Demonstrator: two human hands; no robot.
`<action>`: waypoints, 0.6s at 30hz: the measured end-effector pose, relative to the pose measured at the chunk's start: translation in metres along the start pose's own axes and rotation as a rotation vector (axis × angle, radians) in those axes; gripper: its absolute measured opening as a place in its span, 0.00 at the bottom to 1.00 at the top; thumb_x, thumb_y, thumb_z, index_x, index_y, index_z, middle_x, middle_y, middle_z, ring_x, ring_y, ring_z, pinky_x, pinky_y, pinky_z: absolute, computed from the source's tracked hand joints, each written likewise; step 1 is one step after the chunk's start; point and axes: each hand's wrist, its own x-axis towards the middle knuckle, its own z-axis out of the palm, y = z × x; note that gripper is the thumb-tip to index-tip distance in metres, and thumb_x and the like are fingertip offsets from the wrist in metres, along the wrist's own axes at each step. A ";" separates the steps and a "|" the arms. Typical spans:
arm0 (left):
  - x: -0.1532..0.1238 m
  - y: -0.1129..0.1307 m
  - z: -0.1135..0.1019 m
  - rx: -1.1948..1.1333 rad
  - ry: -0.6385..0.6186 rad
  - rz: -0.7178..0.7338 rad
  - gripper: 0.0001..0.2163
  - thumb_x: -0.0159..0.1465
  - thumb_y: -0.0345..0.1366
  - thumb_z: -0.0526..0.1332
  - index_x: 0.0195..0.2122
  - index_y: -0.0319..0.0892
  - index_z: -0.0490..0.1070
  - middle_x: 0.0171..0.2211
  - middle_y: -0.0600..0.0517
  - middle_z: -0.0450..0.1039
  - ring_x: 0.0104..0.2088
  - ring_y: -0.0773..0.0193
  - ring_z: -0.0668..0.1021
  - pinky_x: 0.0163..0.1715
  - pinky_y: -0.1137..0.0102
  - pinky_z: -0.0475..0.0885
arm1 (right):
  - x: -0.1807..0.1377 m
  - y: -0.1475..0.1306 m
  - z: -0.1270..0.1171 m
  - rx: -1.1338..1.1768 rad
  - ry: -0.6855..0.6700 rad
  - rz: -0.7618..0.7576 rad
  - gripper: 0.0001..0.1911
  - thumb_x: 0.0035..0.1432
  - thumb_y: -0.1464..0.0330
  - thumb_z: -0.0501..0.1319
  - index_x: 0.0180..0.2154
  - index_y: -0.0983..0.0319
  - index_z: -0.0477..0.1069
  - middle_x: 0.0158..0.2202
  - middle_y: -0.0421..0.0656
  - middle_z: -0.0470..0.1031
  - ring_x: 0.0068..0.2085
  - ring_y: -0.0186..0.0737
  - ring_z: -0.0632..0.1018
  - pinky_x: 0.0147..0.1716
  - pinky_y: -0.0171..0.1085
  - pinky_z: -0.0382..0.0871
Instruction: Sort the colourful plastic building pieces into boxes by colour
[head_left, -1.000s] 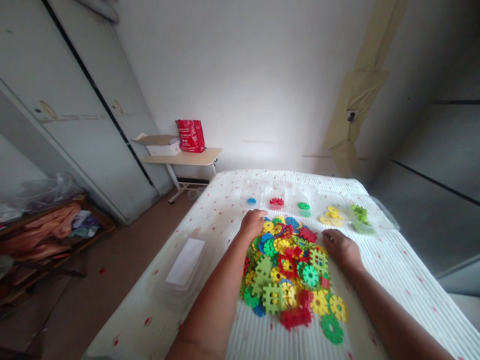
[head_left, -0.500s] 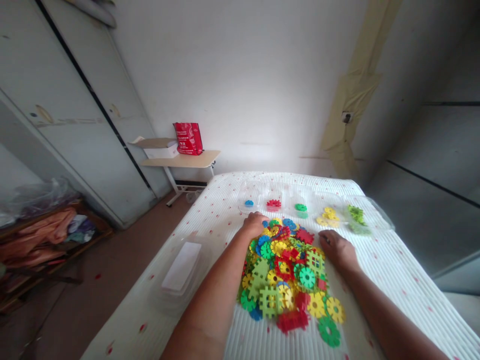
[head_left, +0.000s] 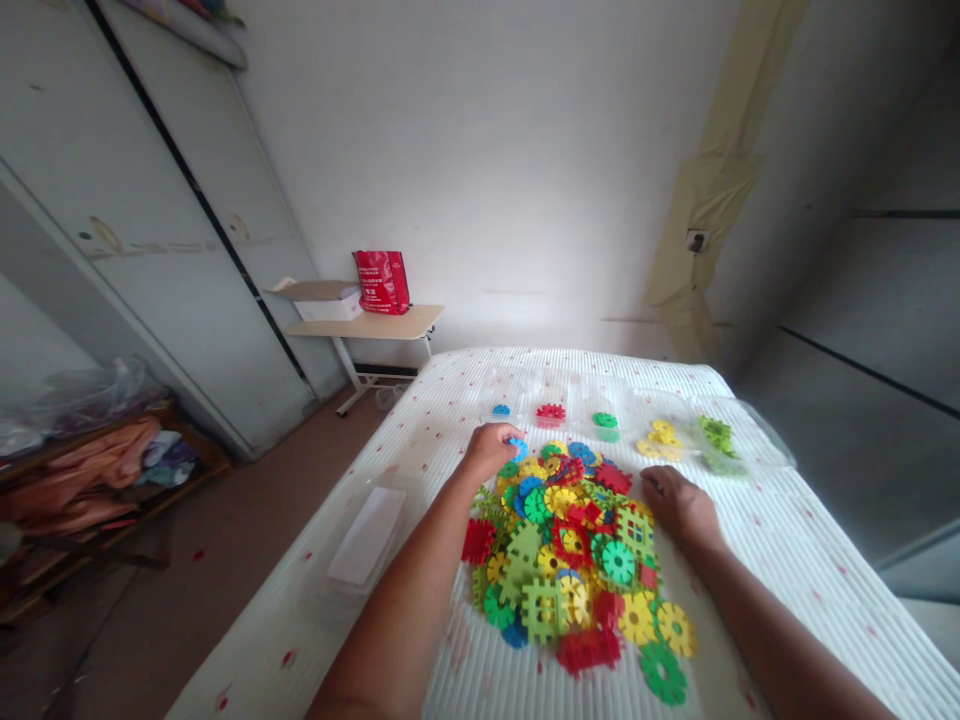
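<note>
My left hand (head_left: pixel 490 450) pinches a blue flower-shaped plastic disc (head_left: pixel 517 450) at the far left edge of a heap of building pieces (head_left: pixel 559 540). The heap mixes yellow, green, blue and red discs with square red and light-green notched pieces. Beside its right edge, my right hand (head_left: pixel 679 503) rests low with its fingers curled; whatever they hold, if anything, is hidden. Beyond the hands, clear plastic containers hold sorted pieces: blue (head_left: pixel 501 410), red (head_left: pixel 550 412), green (head_left: pixel 605 420), yellow (head_left: pixel 661 438) and light green (head_left: pixel 716 433).
A clear plastic box (head_left: pixel 367 540) with a white rectangle lies left of my left forearm. The bed-like surface has a white ribbed cover (head_left: pixel 277 610). Behind it, a small table (head_left: pixel 405 322) carries a red bag (head_left: pixel 382 282) and a white box (head_left: pixel 327 304) near the wall.
My left hand has drawn back slightly to the left and now shows a blue disc in its fingers. Red and light-green pieces at the heap's left edge are uncovered. My right hand stays nearly in place.
</note>
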 end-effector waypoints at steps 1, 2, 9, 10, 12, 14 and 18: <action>0.004 -0.001 -0.007 -0.056 0.054 -0.006 0.14 0.50 0.27 0.59 0.37 0.40 0.77 0.30 0.53 0.78 0.31 0.66 0.77 0.32 0.75 0.71 | 0.000 0.000 0.000 -0.012 -0.004 -0.002 0.14 0.57 0.65 0.49 0.34 0.59 0.72 0.36 0.44 0.76 0.33 0.38 0.76 0.29 0.33 0.66; 0.011 -0.002 -0.015 -0.095 0.120 -0.018 0.13 0.50 0.27 0.60 0.37 0.40 0.77 0.29 0.53 0.78 0.30 0.66 0.77 0.32 0.75 0.71 | 0.000 0.000 0.001 -0.024 -0.009 -0.002 0.15 0.58 0.65 0.48 0.34 0.59 0.72 0.36 0.44 0.76 0.33 0.38 0.76 0.29 0.33 0.65; 0.069 0.001 -0.027 -0.060 0.380 -0.136 0.14 0.52 0.28 0.59 0.41 0.38 0.75 0.36 0.49 0.78 0.37 0.65 0.78 0.39 0.74 0.70 | 0.000 0.003 0.003 -0.008 -0.011 -0.008 0.15 0.57 0.65 0.48 0.34 0.60 0.73 0.36 0.44 0.76 0.34 0.38 0.76 0.30 0.33 0.66; 0.072 0.002 -0.024 -0.048 0.382 -0.150 0.15 0.52 0.28 0.59 0.41 0.37 0.74 0.36 0.48 0.78 0.38 0.64 0.78 0.41 0.73 0.70 | 0.000 0.003 0.003 0.001 -0.007 -0.010 0.15 0.57 0.65 0.48 0.34 0.60 0.73 0.35 0.44 0.76 0.33 0.38 0.76 0.30 0.33 0.66; 0.070 0.002 -0.019 -0.021 0.381 -0.172 0.15 0.53 0.27 0.59 0.43 0.37 0.74 0.38 0.47 0.77 0.40 0.63 0.77 0.44 0.71 0.69 | 0.000 0.003 0.002 0.016 -0.002 -0.013 0.15 0.57 0.65 0.48 0.33 0.59 0.73 0.34 0.44 0.76 0.33 0.38 0.76 0.30 0.33 0.66; 0.060 0.000 -0.015 0.001 0.377 -0.178 0.15 0.54 0.27 0.58 0.43 0.37 0.73 0.39 0.47 0.77 0.42 0.62 0.77 0.45 0.70 0.69 | 0.000 0.003 0.002 0.023 0.000 -0.009 0.14 0.57 0.65 0.49 0.34 0.59 0.73 0.34 0.44 0.76 0.33 0.38 0.76 0.31 0.33 0.66; 0.019 -0.003 -0.014 0.032 0.361 -0.167 0.14 0.56 0.27 0.55 0.43 0.38 0.73 0.42 0.47 0.76 0.44 0.64 0.76 0.47 0.72 0.68 | 0.000 0.004 0.002 0.034 -0.004 0.002 0.14 0.57 0.65 0.50 0.34 0.59 0.73 0.35 0.44 0.76 0.33 0.38 0.75 0.31 0.34 0.65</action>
